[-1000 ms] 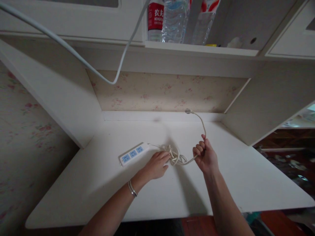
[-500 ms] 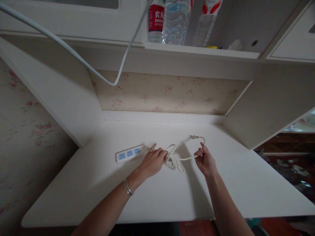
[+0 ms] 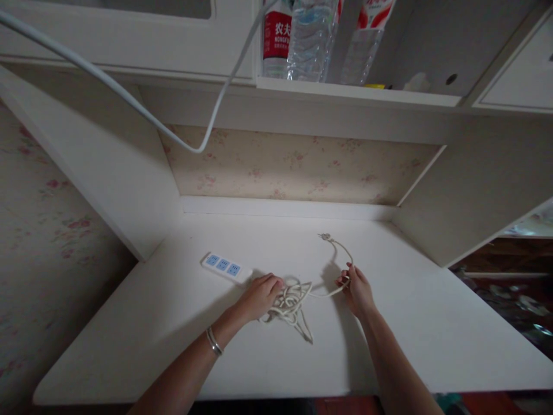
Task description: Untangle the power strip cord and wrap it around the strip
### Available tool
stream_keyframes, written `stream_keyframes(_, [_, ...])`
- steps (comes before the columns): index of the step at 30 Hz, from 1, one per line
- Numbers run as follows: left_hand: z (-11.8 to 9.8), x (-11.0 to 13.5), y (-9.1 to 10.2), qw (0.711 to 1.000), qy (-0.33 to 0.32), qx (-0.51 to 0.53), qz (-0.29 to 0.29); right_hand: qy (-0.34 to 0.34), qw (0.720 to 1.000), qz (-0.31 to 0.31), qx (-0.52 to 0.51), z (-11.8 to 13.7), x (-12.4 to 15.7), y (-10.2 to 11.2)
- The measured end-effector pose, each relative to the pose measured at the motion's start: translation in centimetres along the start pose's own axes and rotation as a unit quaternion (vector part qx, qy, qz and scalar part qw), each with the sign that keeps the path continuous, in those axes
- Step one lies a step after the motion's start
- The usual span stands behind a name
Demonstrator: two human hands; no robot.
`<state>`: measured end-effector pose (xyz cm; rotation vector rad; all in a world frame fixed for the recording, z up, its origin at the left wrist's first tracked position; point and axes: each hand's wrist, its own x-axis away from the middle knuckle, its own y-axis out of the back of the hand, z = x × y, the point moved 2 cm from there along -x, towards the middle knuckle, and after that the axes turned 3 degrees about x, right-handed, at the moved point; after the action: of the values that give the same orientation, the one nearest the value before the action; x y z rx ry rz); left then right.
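Currently: left hand [image 3: 259, 297] closed over the tangled cord [image 3: 294, 305] on the desk [image 3: 432, 328], right hand [image 3: 356, 291] pinching the same cord's free run just beside it. Power strip [image 3: 226, 267] lies flat, left of the left hand. Plug [image 3: 326, 237] sits beyond the right hand. Bottles [image 3: 309, 40] on the shelf above.

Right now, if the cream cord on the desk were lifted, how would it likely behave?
Probably floppy: the cord lies in loose, uneven loops at the left hand and curves slack to the right hand. The loops would likely spill apart, not lift as one. The rigid-looking power strip at its end may drag along the desk.
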<state>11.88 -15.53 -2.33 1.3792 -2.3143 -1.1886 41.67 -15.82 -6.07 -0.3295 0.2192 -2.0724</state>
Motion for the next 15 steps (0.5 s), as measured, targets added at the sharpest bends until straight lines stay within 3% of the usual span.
stream_keyframes(7, [3.5, 1.4, 0.9, 0.988, -0.04, -0.14, -0.041, 0.004, 0.979, -0.094, 0.182, 0.8, -1.8, 3.3])
stream_keyframes(15, [9.5, 3.3, 5.2, 0.964, -0.003, -0.243, -0.111, 0.015, 0.95, -0.132, 0.282, 1.0, -1.6, 4.2])
